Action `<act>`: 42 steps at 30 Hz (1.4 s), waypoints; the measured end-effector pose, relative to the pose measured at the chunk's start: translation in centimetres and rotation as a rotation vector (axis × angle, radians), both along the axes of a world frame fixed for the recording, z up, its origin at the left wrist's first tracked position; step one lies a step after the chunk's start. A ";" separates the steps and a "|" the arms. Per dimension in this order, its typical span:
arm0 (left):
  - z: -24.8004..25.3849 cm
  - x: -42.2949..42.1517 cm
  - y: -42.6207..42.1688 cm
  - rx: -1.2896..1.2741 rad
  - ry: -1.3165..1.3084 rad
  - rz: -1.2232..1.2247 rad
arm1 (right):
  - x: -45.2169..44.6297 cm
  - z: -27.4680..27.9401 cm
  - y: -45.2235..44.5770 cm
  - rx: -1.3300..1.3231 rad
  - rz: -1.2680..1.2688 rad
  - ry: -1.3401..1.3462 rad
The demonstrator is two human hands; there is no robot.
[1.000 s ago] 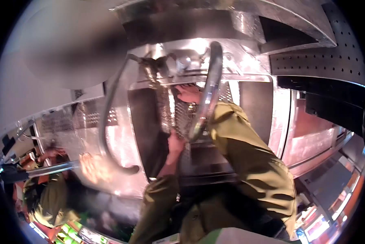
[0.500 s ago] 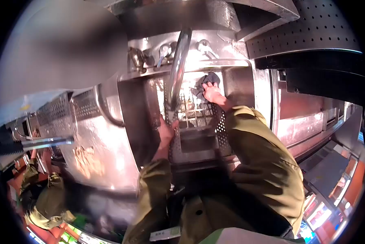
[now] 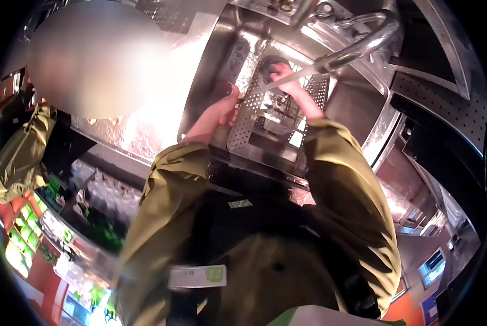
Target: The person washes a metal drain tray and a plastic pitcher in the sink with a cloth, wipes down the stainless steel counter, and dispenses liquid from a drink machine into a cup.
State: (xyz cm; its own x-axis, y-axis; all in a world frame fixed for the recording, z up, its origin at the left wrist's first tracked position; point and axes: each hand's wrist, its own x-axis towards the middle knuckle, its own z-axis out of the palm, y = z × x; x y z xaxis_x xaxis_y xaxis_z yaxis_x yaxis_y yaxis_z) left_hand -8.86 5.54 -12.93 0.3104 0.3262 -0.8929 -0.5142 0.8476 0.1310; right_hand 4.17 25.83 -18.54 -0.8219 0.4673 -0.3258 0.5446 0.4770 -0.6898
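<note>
A perforated metal tray (image 3: pixel 245 122) with an open, grid-like middle stands tilted inside a steel sink (image 3: pixel 202 89). My left hand (image 3: pixel 221 111) grips the tray's left edge, thumb sticking up. My right hand (image 3: pixel 287 80) is closed on a dark cloth (image 3: pixel 270 66) and presses it against the upper part of the tray. Water (image 3: pixel 293 79) streams from the faucet (image 3: pixel 357 51) across my right hand onto the tray. The fingers of my left hand are partly hidden behind the tray's side.
Left of the sink lies a bright steel counter (image 3: pixel 132 138), with another person's sleeve (image 3: pixel 20 152) beyond it. Clear glasses or cups (image 3: pixel 110 193) stand below the counter. A perforated steel shelf (image 3: pixel 439 100) juts out at the right.
The view has turned, and the tray appears rotated and tilted in the sink. Water now runs from the faucet. My right hand still holds the cloth against the tray.
</note>
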 end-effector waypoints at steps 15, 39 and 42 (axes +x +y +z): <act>0.9 3.8 2.0 -0.003 1.074 -0.423 | 9.4 10.2 -11.3 -0.843 0.434 -0.189; 2.3 3.7 2.6 0.007 1.071 -0.511 | 16.2 17.4 -9.7 0.021 0.928 -0.762; 2.2 3.4 2.4 -0.013 1.047 -0.526 | 16.4 17.4 -9.1 0.211 1.035 -0.603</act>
